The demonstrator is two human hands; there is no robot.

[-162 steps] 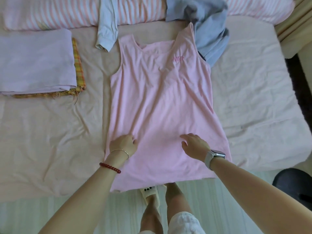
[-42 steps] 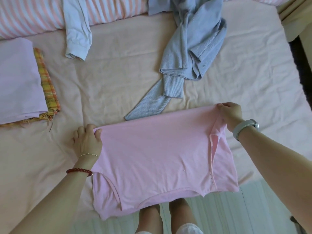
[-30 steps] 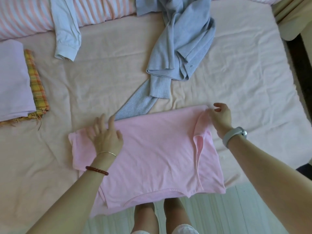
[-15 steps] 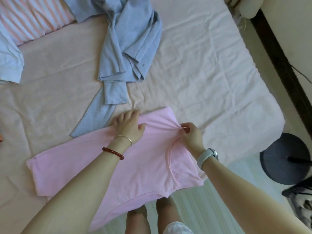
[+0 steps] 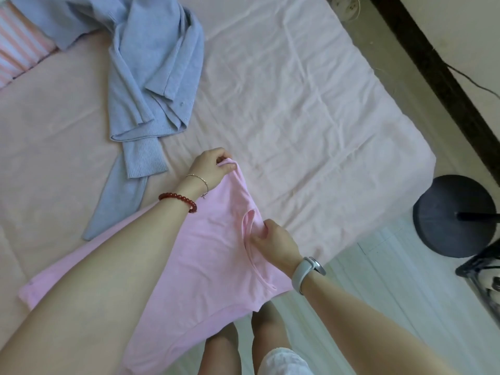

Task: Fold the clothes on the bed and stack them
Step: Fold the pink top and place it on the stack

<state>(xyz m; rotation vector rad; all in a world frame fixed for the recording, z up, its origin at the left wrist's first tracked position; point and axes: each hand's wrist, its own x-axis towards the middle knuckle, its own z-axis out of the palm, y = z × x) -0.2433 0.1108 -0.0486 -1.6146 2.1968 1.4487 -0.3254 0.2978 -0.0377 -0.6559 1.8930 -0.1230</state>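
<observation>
I count two garments on my bed point(image 5: 311, 109): one pink top point(image 5: 211, 266) and one grey-blue sweater point(image 5: 154, 77). One striped pillow point(image 5: 19, 47) shows at the edge. I see two hands, my left hand point(image 5: 209, 167) and my right hand point(image 5: 273, 242). Two bracelets sit on one wrist (one of red beads point(image 5: 180, 200), one thin chain point(image 5: 198, 180)), and one watch point(image 5: 307, 270) on the other. One dark round stand base point(image 5: 449, 215) sits on the floor.

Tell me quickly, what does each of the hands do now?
Left hand: pinches the far corner of the pink top.
Right hand: grips the pink top's right edge.
</observation>
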